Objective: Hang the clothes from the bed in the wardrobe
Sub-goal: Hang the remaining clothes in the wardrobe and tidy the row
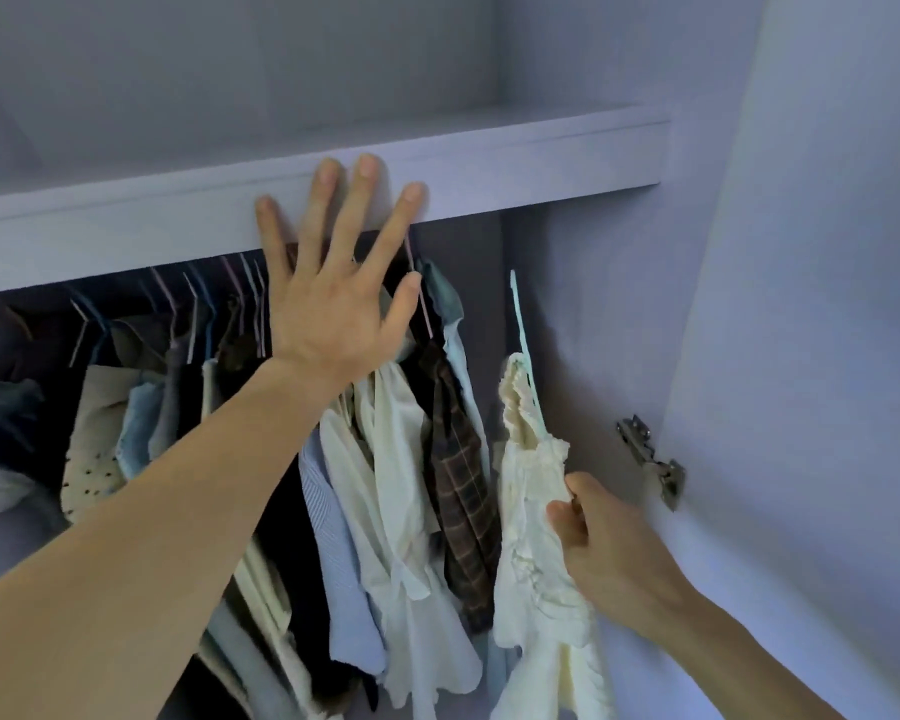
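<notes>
Cream, blue and plaid clothes are hung in a crowded row from 9 o'clock to the centre of the wardrobe. The left hand is held wide, its spread fingertips laid on the shelf front at 12 o'clock. A cream ruffled top on a pale green hanger is gripped by the right hand at 4 o'clock, its long axis upright and the hanger's top pointing to 12 o'clock.
</notes>
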Demonstrator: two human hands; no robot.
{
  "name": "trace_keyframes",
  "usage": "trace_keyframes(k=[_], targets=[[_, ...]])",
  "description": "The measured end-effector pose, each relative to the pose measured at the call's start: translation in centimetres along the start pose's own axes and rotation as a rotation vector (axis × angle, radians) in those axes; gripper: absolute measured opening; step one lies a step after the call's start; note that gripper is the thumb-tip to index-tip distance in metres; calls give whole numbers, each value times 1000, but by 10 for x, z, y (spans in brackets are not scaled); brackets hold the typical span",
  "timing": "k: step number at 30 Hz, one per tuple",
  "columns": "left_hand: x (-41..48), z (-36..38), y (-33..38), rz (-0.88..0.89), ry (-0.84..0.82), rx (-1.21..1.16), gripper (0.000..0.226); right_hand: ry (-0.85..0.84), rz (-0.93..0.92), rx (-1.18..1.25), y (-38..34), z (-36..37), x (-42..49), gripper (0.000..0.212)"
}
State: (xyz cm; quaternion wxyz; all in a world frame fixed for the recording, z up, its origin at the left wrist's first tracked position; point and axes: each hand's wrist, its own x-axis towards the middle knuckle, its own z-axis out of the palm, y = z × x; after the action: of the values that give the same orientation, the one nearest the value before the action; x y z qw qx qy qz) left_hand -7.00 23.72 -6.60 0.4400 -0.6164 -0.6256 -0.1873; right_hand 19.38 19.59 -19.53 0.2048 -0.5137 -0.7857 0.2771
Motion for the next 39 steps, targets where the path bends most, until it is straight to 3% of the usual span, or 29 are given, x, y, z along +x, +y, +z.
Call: trace_keyframes(k=[4,13,21,24,29,32,36,39], targets=[[24,7,1,-5,179,45,58,51,-21,28,-1,8,47,27],[29,40,1,-68,349,114,60,170,-145,213,-3,42,111,16],[30,44,12,-129,372,111,57,248,-207,167,24,58,142,19],[30,48,15,-134,401,151,66,270,-247,80,21,42,157,13],[32,51,12,-129,425,180,76,336,-336,47,-9,16,182,23],[33,53,15,-131,431,186,88,309,-293,147,-32,8,206,26],[34,52,17,-142,424,207,100,141,-176,23,-40,15,229,13],[34,51,18,-143,407,185,103,80,-102,25,-32,27,229,21]])
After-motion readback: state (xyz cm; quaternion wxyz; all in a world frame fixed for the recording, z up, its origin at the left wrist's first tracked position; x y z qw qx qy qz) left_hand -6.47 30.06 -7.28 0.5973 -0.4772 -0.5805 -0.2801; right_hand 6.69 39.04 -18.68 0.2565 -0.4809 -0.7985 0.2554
